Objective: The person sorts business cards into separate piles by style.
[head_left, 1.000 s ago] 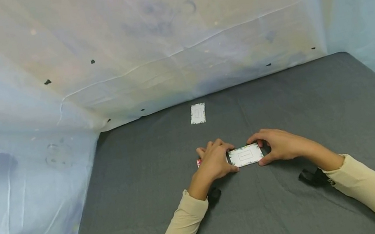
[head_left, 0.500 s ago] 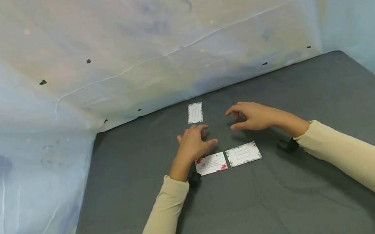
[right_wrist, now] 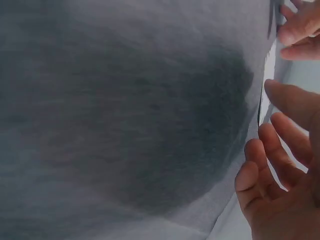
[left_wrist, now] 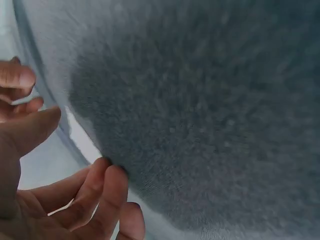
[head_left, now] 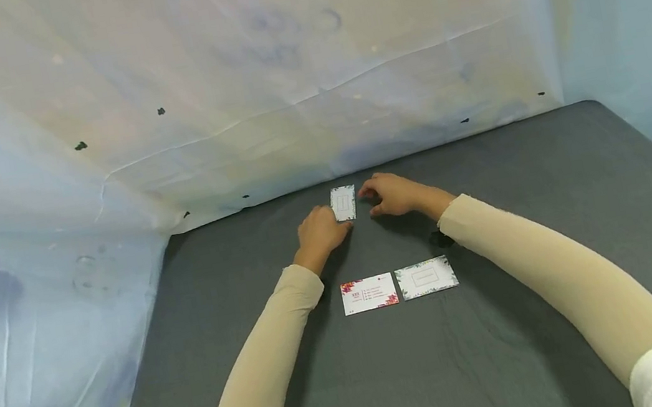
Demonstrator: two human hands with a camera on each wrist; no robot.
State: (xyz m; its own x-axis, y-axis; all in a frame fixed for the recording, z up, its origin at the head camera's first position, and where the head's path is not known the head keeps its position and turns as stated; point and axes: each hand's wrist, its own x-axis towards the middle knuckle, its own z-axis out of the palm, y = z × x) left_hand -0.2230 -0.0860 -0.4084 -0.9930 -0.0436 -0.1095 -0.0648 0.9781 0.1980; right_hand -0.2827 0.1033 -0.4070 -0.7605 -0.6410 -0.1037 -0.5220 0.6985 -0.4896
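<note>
A white card with a leafy border [head_left: 343, 203] lies upright-wise on the grey cloth near the back edge. Over its left side reaches my left hand [head_left: 319, 232], the thumb close to the card's near corner; whether it touches cannot be told. Just off the card's right edge is my right hand [head_left: 392, 193], thumb and fingers apart with nothing between them. In the left wrist view the card [left_wrist: 82, 137] shows as a thin white strip between spread thumb and fingertips. The right wrist view has the card [right_wrist: 267, 75] beyond the loosely bent fingers.
Nearer me, a card with red flowers and print [head_left: 370, 294] lies beside a second leafy-bordered card [head_left: 426, 277], a narrow gap between them. Grey cloth [head_left: 396, 380] covers the table. A pale fabric backdrop [head_left: 312, 126] rises behind the back edge.
Both hands have let go of the near leafy-bordered card, leaving it beside the red-flowered one. They have moved away from me to either side of the far card.
</note>
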